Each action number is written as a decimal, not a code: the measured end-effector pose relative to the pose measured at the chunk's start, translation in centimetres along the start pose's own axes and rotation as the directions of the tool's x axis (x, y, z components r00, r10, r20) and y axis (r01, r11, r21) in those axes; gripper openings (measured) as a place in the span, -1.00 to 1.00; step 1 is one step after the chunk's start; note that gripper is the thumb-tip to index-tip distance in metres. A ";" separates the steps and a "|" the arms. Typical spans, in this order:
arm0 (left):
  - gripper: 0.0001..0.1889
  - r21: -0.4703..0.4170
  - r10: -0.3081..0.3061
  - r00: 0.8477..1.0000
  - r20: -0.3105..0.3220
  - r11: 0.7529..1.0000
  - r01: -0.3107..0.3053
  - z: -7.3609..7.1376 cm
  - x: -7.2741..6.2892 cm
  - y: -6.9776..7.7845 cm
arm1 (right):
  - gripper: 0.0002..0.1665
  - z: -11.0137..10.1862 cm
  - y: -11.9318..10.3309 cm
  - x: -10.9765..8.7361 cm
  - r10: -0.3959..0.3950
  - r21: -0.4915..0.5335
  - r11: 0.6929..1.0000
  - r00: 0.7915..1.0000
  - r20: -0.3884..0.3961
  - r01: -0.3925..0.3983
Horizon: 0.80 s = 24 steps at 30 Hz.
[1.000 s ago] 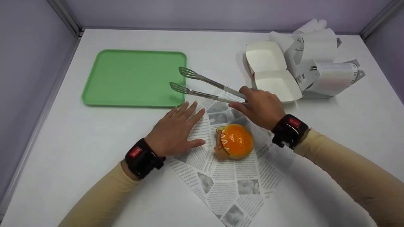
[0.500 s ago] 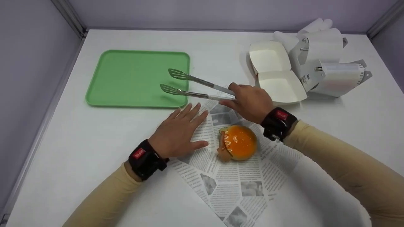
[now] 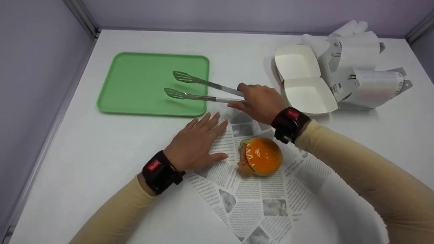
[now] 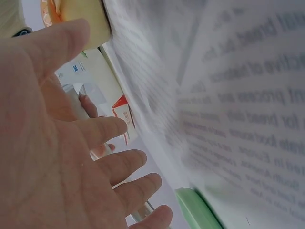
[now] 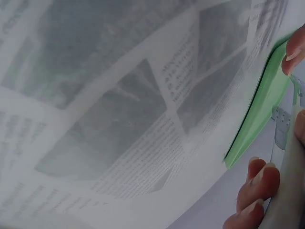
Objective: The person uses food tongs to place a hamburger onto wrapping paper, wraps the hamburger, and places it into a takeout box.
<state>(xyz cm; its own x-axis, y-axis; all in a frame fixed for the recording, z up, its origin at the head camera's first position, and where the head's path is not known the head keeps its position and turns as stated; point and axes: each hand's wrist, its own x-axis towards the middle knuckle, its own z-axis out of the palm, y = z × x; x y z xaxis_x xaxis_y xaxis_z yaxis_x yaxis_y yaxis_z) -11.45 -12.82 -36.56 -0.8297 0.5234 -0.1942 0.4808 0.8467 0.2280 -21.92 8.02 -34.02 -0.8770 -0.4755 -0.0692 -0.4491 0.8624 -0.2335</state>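
My right hand (image 3: 262, 103) grips metal tongs (image 3: 200, 80) with pale handles. Their slotted tips stand apart above the right part of a green tray (image 3: 135, 84), with nothing between them. In the right wrist view, curled fingers (image 5: 259, 183) hold the tongs' handle (image 5: 286, 191). Palm down, my left hand (image 3: 193, 145) lies with straight, spread fingers over the left edge of a newspaper-print sheet (image 3: 251, 189). A burger (image 3: 264, 156) with a glossy orange bun rests on the sheet, just right of the left thumb and apart from it.
An open white burger box (image 3: 310, 95) stands at the back right. Beside it is a grey-white holder (image 3: 368, 84) with rolls. A white table (image 3: 84, 152) carries everything, with pale walls (image 3: 237, 15) behind and at the sides.
My right hand has carried the tongs leftward, so their tips reach farther over the green tray. The left hand stays by the burger; the whole view has shifted slightly.
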 end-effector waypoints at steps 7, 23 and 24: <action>-0.10 -0.004 -0.002 1.000 -0.004 1.000 0.002 0.0 0.0 0.0 | -0.38 0.6 -0.6 1.6 -0.064 -0.004 0.998 0.997 -0.044 0.063; -0.09 0.032 0.027 0.999 -0.021 0.999 -0.026 0.0 -0.1 0.3 | -0.40 0.6 -2.5 5.7 -0.155 0.001 0.988 0.986 0.064 0.155; -0.09 0.031 0.025 0.999 -0.020 0.999 -0.024 0.0 -0.1 0.3 | -0.41 0.5 -2.5 5.9 -0.166 0.019 0.986 0.983 0.085 0.164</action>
<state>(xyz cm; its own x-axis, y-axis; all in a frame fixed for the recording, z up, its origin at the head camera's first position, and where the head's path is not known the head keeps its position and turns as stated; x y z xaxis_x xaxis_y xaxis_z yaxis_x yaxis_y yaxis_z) -11.25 -12.58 -36.47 -0.8230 0.5422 -0.1692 0.5092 0.8363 0.2030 -25.88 3.03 -34.33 -0.7729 -0.6246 -0.1114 -0.5839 0.7689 -0.2605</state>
